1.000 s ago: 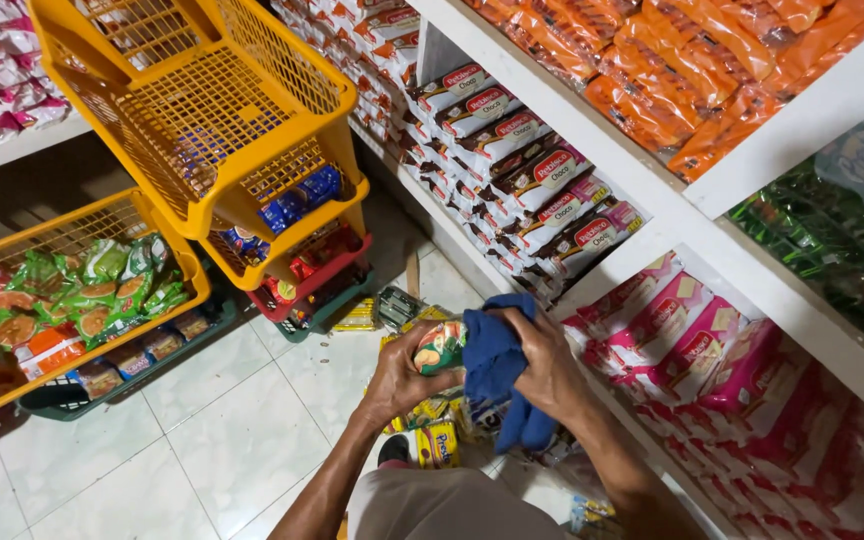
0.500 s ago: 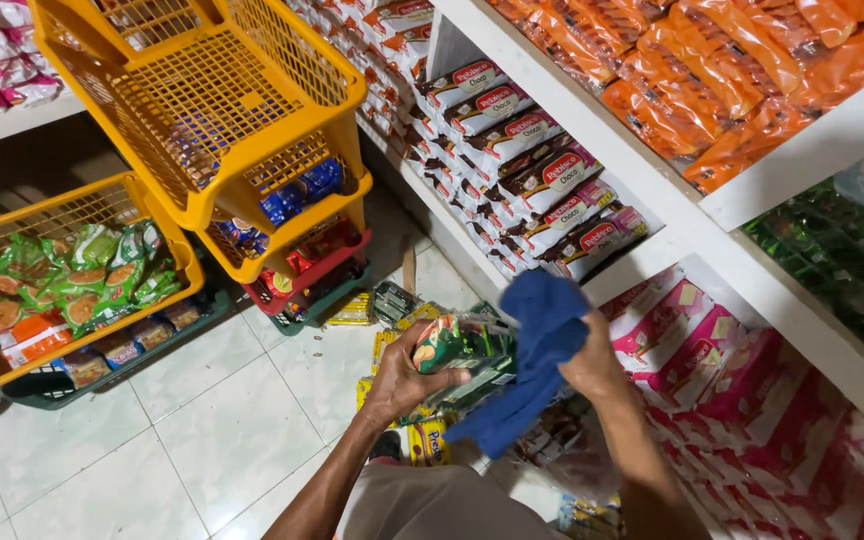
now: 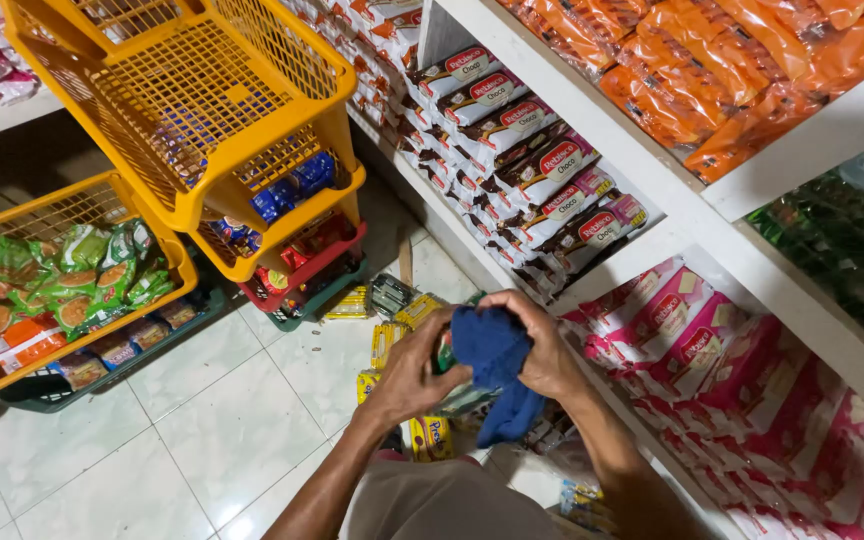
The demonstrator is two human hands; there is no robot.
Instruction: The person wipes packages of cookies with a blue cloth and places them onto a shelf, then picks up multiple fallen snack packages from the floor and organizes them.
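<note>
Left hand [image 3: 414, 372] is up in the middle of the view, fingers curled around a small green snack packet [image 3: 446, 352], which sits mostly hidden between the palm and the cloth, only a sliver of its wrapper showing. Right beside it, touching, comes the blue cloth [image 3: 492, 372], bunched over the packet with a tail hanging down below the hands. It looks soft, limp and light, the sort of thing that folds wherever it is pinched, so a handful of the bunched top is probably the surest place to take it. The packet, I judge, is light too, thin film, a bit slippery and easily crumpled, so a hold across its flat faces or along a sealed edge would suit it better than a squeeze in the middle. Further right, the right hand [image 3: 540, 345] is clamped over the top of the cloth, fingers wrapped down onto it, pressing it against the packet. Both hands hover above the tiled floor [image 3: 202, 420], where yellow packets [image 3: 392, 335] lie scattered just below. Off to the left stand stacked yellow baskets [image 3: 192, 110], and on the right white shelves [image 3: 802, 160] carry rows of boxes and pink packs [image 3: 672, 320].
</note>
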